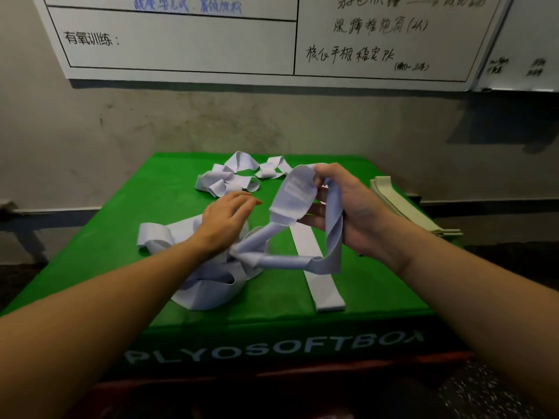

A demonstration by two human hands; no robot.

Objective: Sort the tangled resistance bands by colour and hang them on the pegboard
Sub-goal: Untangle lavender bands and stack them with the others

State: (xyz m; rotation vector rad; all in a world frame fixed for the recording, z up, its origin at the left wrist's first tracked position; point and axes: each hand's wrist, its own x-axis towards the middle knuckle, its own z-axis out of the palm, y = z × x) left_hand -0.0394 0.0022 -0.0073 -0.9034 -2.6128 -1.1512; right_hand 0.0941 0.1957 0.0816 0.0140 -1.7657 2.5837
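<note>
Where green box point(211, 297) reads "PLYOSOFTBOX".

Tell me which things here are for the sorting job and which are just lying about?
For the job: pale lilac knotted fabric band in the right hand's grip; lilac band tangle; flat lilac band; cream bands.
Lying about: white wall whiteboard; green soft box.
</note>
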